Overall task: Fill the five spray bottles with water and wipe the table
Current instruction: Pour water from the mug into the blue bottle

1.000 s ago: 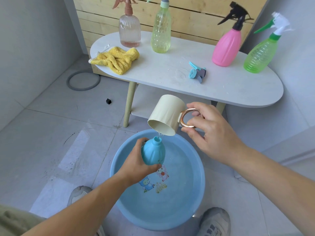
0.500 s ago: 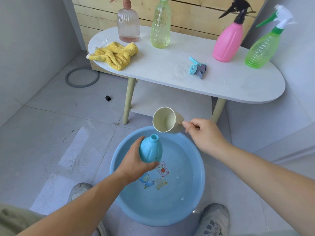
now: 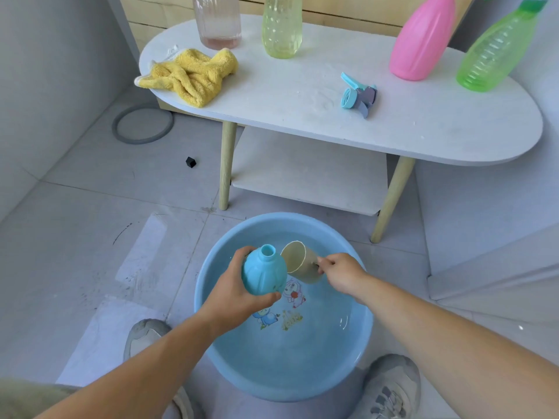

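Note:
My left hand (image 3: 233, 294) grips a small blue bottle (image 3: 263, 275) with no cap, held upright over a blue basin (image 3: 208, 285) of water on the floor. My right hand (image 3: 341, 273) holds a cream cup (image 3: 299, 261) by its handle, tipped on its side low inside the basin, right beside the bottle. On the white table (image 3: 423, 131) stand a clear pink bottle (image 3: 217, 22), a yellow-green bottle (image 3: 282, 25), a pink bottle (image 3: 419, 40) and a green bottle (image 3: 493, 52). The blue spray head (image 3: 358, 96) lies on the table. A yellow cloth (image 3: 189, 75) lies at the table's left end.
The table has wooden legs (image 3: 226, 164) and a lower shelf (image 3: 308, 173) just behind the basin. A grey ring (image 3: 142, 124) and a small black cube (image 3: 191, 162) lie on the tiled floor at left. My shoes (image 3: 390, 385) flank the basin. Walls close in at left and right.
My right hand has stopped pouring into the blue bottle and lowered the cup down into the basin. My left hand has kept hold of the bottle. The view has tilted downward.

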`<state>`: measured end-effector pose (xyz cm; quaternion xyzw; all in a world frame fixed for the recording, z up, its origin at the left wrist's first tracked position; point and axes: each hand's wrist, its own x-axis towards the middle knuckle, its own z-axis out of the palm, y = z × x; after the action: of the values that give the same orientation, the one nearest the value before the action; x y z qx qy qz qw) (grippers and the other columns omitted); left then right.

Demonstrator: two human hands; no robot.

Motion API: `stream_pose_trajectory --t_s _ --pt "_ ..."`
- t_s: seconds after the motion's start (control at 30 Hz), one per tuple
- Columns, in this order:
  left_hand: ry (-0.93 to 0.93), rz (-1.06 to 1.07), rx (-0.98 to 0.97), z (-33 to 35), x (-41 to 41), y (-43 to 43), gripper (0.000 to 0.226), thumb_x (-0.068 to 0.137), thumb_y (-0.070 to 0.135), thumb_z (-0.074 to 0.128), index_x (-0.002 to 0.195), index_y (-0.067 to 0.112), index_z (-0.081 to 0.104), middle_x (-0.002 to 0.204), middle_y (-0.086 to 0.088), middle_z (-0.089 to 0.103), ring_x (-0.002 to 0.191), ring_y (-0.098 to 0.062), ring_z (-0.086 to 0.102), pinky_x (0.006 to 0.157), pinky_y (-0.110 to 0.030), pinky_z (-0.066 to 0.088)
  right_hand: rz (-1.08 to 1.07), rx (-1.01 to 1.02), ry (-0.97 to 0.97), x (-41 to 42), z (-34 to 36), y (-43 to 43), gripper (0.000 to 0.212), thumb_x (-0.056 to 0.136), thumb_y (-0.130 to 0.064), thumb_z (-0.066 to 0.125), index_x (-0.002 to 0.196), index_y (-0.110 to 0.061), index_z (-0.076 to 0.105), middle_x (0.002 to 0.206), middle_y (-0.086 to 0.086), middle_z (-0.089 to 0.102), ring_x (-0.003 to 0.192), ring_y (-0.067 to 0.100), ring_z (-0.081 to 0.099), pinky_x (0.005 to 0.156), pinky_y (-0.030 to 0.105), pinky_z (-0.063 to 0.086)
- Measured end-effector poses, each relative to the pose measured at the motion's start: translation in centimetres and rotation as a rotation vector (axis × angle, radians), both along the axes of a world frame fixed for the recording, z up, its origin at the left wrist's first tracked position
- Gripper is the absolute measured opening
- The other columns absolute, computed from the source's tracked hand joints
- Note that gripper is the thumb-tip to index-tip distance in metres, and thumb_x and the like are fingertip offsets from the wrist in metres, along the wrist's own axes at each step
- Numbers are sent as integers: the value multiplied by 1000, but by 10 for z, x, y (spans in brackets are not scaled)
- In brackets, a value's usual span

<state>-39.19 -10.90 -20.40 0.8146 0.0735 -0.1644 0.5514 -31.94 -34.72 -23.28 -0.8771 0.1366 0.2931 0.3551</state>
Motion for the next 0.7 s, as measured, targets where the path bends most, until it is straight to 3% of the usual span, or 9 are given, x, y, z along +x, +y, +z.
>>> stream_pose_trajectory --t_s 0.1,0.17,0.23,0.3,0.37,0.5,0.7 --pt "18 9 0 -4 0 0 80 70 23 92 125 48 40 115 12 63 98 -8 66 70 -17 57 91 -58 -76 -1 -14 1 42 101 -37 48 78 -3 60 61 -1 38 53 16 33 48 26 26" --pt "27 15 0 -5 0 1 80 71 23 92 126 46 39 114 12 62 97 -7 66 69 -15 56 132 -69 -126 -2 -22 2 44 100 -37 51 72 -2 56 63 0 40 50 16 30 44 23 22" --pt "36 20 6 -7 0 2 82 71 24 92 129 44 39 115 13 61 98 -7 66 69 -15 56 163 -79 -156 -1 -31 1 45 99 -36 53 67 -6 61 77 3 51 49 15 37 45 21 25" --pt "39 25 9 -7 0 2 82 70 25 92 130 43 38 115 14 61 97 -5 65 69 -16 56 223 -133 -182 0 -34 0 46 98 -37 53 56 -18 56 87 6 49 58 18 48 48 23 27" --pt "39 26 7 -8 0 2 81 70 24 92 128 44 39 114 14 61 96 -3 65 69 -15 56 264 -179 -200 1 -34 -2 48 98 -37 53 51 -26 46 90 5 46 73 22 54 53 26 31" --pt "38 24 3 -8 0 3 79 71 23 91 126 44 39 113 14 61 94 0 64 67 -14 55 327 -224 -205 1 -37 -7 51 98 -37 53 50 -26 42 90 6 50 85 25 56 66 33 42" --pt "46 23 -3 -8 0 4 81 71 22 91 128 43 38 115 12 60 97 -8 65 67 -16 56 360 -234 -213 3 -42 -10 55 98 -34 53 47 -21 38 79 5 46 66 23 48 53 28 24"
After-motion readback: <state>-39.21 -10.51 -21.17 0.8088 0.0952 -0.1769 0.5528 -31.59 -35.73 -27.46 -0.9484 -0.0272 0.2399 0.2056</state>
